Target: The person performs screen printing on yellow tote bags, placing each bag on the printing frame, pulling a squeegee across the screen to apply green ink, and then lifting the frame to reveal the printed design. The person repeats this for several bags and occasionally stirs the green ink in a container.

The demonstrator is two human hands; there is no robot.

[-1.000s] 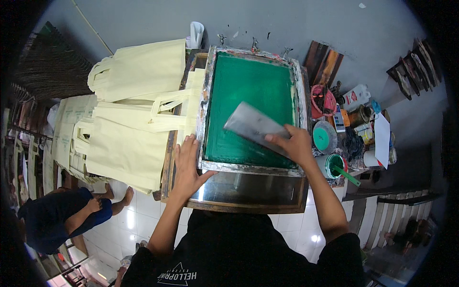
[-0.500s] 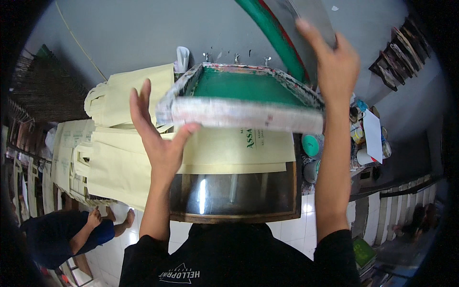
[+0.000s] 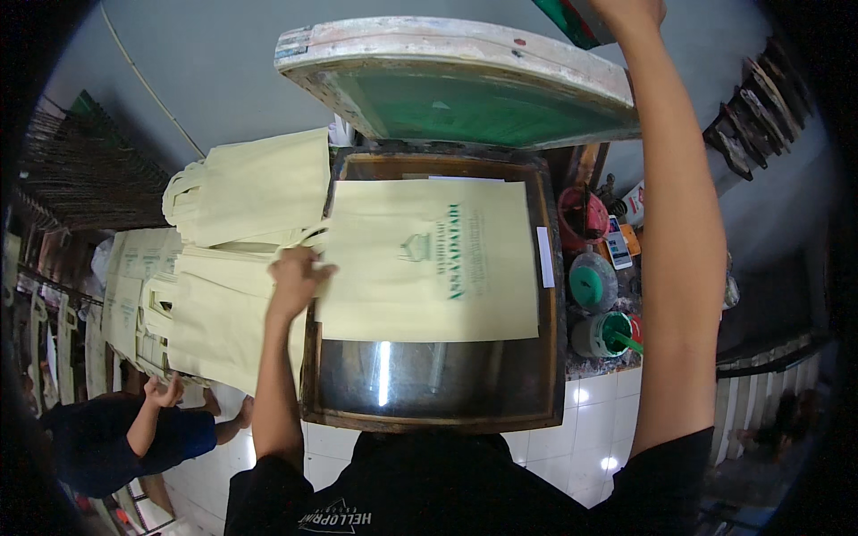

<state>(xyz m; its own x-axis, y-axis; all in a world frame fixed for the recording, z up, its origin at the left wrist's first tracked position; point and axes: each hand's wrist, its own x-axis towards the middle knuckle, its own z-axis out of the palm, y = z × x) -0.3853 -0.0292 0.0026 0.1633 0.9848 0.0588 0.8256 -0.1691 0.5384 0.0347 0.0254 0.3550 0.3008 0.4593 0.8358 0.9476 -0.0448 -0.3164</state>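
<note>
A cream fabric bag [image 3: 384, 268] with green print lies flat on a glass-topped wooden printing table [image 3: 438, 380]. My left hand [image 3: 299, 279] is at the bag's left edge beside its handle loop, fingers curled in and pinching the edge. Above the table's far end, a green-meshed screen-printing frame [image 3: 465, 45] with a stained white rim stands tilted up. My right hand [image 3: 633, 13] is raised at the top edge of the picture beside the frame's right end, its fingers partly cut off. Next to it shows the green, red-edged end of a squeegee [image 3: 567, 18].
Piles of cream bags [image 3: 237, 299] lie to the left of the table. On the right stand an ink tub with green ink [image 3: 603, 335], a green-lidded container [image 3: 587, 286], a red bowl [image 3: 581, 214] and a phone [image 3: 618, 246]. Another person [image 3: 134, 438] is at the lower left.
The screen frame has swung up off the bag, uncovering the print. My left hand has left the frame and dropped to the bag's edge. My right hand has risen with the squeegee.
</note>
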